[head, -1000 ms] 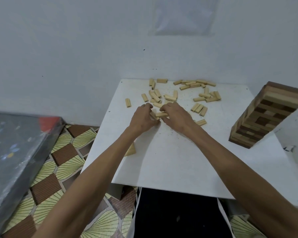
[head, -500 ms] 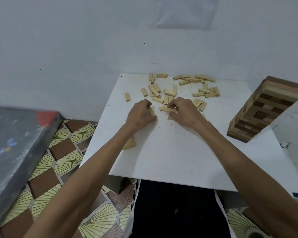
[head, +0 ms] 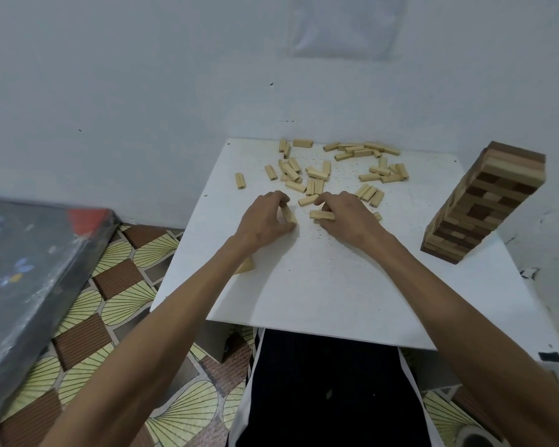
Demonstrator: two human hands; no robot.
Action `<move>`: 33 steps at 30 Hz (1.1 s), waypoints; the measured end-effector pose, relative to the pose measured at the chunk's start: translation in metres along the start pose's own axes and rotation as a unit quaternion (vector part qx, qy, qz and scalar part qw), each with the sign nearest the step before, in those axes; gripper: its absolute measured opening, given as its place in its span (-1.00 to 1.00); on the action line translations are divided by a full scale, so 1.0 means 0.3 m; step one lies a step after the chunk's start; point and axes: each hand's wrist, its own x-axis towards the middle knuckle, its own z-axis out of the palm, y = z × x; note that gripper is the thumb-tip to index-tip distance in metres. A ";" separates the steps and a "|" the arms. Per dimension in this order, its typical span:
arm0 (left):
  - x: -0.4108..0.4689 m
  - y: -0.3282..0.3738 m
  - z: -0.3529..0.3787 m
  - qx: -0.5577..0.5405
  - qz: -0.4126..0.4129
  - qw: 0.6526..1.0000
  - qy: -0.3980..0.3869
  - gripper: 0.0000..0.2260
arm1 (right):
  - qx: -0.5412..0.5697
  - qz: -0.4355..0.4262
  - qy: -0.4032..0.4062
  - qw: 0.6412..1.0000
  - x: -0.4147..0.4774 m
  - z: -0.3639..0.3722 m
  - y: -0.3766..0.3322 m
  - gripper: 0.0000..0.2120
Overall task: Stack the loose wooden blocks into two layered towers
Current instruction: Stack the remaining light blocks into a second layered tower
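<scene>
left hand [head: 262, 217] gripping block [head: 289, 215] — right hand [head: 346, 214] pinching another block [head: 322, 215]

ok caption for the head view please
Left hand and right hand each pinch a wooden block, stacked tower at right

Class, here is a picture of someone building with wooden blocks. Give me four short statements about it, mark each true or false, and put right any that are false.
1. A tower of dark and light layers stands at the right of the table. True.
2. The left hand lies flat and empty. False: it grips a light block.
3. Most loose blocks lie on the far half of the table. True.
4. The right hand touches the tower. False: it is well apart from it, near the table's middle, holding a second block.
</scene>
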 end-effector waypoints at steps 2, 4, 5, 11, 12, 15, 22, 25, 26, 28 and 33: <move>-0.024 0.007 -0.004 -0.010 0.010 1.000 0.004 -0.48 | 0.015 0.003 -0.001 1.000 -0.018 -0.005 -0.010 -0.60; -0.057 0.020 -0.001 -0.018 0.024 1.000 0.002 -0.48 | 0.028 0.008 -0.001 1.000 -0.042 -0.003 -0.019 -0.59; -0.074 0.027 0.003 -0.017 0.031 0.999 0.000 -0.48 | 0.032 0.007 0.003 0.999 -0.051 0.000 -0.020 -0.60; -0.106 0.041 0.011 -0.010 0.036 0.999 -0.004 -0.51 | -0.016 -0.017 0.009 1.000 -0.051 0.011 -0.013 -0.77; -0.104 0.041 0.006 -0.008 0.035 0.999 -0.006 -0.51 | -0.039 -0.017 -0.004 0.999 -0.049 0.014 -0.009 -0.75; -0.095 0.036 -0.004 -0.003 0.034 0.999 -0.010 -0.51 | -0.047 -0.002 -0.029 0.998 -0.050 0.015 -0.003 -0.61; -0.090 0.022 -0.006 0.002 0.028 0.999 -0.017 -0.50 | -0.043 -0.006 -0.050 0.998 -0.045 0.003 0.000 -0.63; -0.090 0.022 -0.003 0.001 0.027 0.999 -0.019 -0.49 | -0.029 0.004 -0.075 0.997 -0.030 -0.013 0.006 -0.63; -0.090 0.024 -0.003 0.001 0.027 0.999 -0.020 -0.49 | -0.019 0.009 -0.079 0.997 -0.025 -0.016 0.010 -0.66; -0.087 0.028 -0.003 0.001 0.029 0.999 -0.019 -0.49 | 0.011 0.028 -0.080 0.996 -0.020 -0.020 0.017 -0.71; -0.091 0.045 -0.001 -0.004 0.028 0.999 -0.021 -0.48 | 0.040 0.035 -0.075 0.996 -0.028 -0.023 0.008 -0.62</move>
